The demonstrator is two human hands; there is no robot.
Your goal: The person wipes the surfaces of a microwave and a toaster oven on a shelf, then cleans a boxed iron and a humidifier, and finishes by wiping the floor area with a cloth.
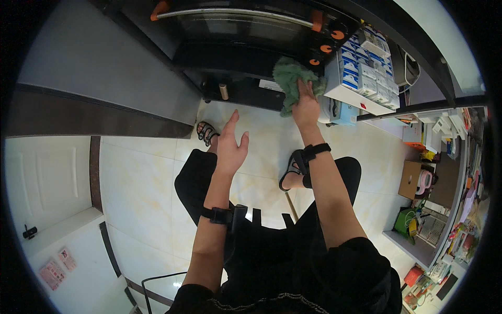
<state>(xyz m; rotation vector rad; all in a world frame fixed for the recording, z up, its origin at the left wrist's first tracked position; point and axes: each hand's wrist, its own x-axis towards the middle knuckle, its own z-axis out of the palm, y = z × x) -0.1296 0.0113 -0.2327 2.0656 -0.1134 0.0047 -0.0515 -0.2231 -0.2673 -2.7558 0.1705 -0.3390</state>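
Note:
A crumpled green cloth (292,80) is under my right hand (306,108), whose fingers press into it. The cloth lies against the right front of a black shelf edge (243,72), just below a black oven (243,29) with a metal bar handle (235,11) and orange knobs (326,48). My left hand (231,147) hangs in the air over the tiled floor with fingers extended and the thumb apart, holding nothing. Beyond its fingertips is a lower black unit with a cylindrical, wood-coloured knob (223,91).
Right of the cloth, a white carton (364,100) is packed with blue-and-white boxes, above a light-blue box (343,112). A grey cabinet (113,59) stands on the left. Cluttered shelves (451,188) line the right side. My sandalled feet rest on the floor tiles (137,172).

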